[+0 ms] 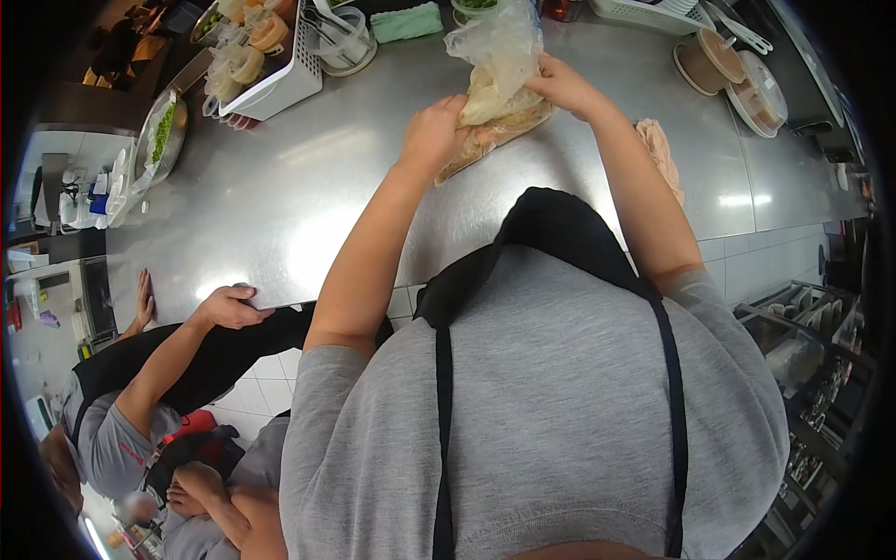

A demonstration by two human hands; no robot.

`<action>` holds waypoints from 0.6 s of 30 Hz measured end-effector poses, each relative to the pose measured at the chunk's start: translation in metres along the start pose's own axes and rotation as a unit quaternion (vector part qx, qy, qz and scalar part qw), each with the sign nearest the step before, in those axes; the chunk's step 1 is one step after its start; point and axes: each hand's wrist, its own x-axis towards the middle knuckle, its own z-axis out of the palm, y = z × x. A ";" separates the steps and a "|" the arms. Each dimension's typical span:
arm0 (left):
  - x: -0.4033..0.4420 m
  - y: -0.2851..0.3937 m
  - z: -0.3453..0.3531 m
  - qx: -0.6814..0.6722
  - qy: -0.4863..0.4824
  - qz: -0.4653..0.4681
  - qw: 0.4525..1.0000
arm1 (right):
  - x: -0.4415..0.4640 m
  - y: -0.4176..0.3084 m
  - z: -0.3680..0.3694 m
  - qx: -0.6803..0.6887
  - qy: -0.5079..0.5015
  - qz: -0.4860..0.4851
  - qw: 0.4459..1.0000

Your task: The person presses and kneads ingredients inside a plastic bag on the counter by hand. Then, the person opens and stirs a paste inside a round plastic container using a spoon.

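Note:
A clear plastic bag [496,129] lies on the steel counter, its lower part filled with pale orange-brown food that I cannot identify. Its loose upper part stands crumpled and points away from me. My left hand [437,133] is closed on the bag's near left side. On the other side, my right hand [567,89] grips the gathered plastic, with fingertips partly hidden behind it. A folded green cloth [407,22] lies beyond my left hand, and a peach-coloured cloth [660,154] lies beside my right forearm.
Left on the steel counter [252,187] are a white basket [285,93] of sauce containers and a metal bowl [164,140] of chopped greens. A utensil tub [343,45] stands behind. Lidded containers [711,63] stand far right. A co-worker's hand [233,306] rests at the counter's left edge.

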 end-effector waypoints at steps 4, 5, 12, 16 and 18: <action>-0.001 -0.004 -0.003 -0.036 0.003 0.019 0.999 | -0.006 0.003 -0.003 0.061 -0.023 0.015 0.998; -0.002 -0.005 -0.004 -0.037 0.002 0.021 0.999 | -0.010 0.002 -0.005 0.036 -0.035 0.014 0.999; -0.013 -0.020 -0.021 -0.210 -0.001 -0.046 0.977 | -0.034 0.001 0.000 -0.177 0.093 -0.206 0.958; -0.014 -0.021 -0.022 -0.146 0.025 -0.030 0.989 | -0.022 -0.018 -0.002 -0.167 0.070 -0.097 0.979; -0.011 -0.022 -0.023 -0.120 0.009 -0.047 0.992 | -0.005 -0.015 0.000 -0.116 0.053 -0.040 0.991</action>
